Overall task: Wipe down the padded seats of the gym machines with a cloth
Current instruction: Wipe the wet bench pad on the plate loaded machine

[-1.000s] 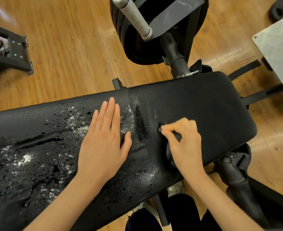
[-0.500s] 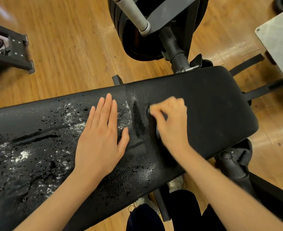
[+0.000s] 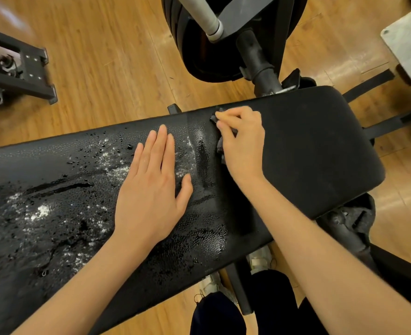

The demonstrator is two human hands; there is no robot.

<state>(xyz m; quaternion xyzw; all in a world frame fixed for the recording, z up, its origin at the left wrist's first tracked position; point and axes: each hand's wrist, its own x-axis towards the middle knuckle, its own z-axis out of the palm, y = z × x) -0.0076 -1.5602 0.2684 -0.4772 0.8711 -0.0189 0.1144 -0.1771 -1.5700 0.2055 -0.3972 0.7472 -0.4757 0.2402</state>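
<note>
A long black padded bench seat [image 3: 315,146] runs across the view. Its left half is wet, with droplets and white foamy patches [image 3: 40,211]; the right end looks dry and matte. My left hand [image 3: 151,189] lies flat on the wet pad, fingers together and pointing away from me. My right hand [image 3: 241,143] presses a small dark cloth [image 3: 220,146] onto the pad near the far edge, at the border of wet and dry. Most of the cloth is hidden under the fingers.
Black weight plates [image 3: 199,52] and a grey bar sleeve [image 3: 206,18] stand just beyond the bench. A black machine base [image 3: 23,68] sits on the wooden floor at far left. A grey metal plate [image 3: 409,39] is at the right edge. My legs and shoes [image 3: 260,259] are below the bench.
My right hand has slid the cloth across the pad from the near side toward the far edge. My left hand has stayed flat in place.
</note>
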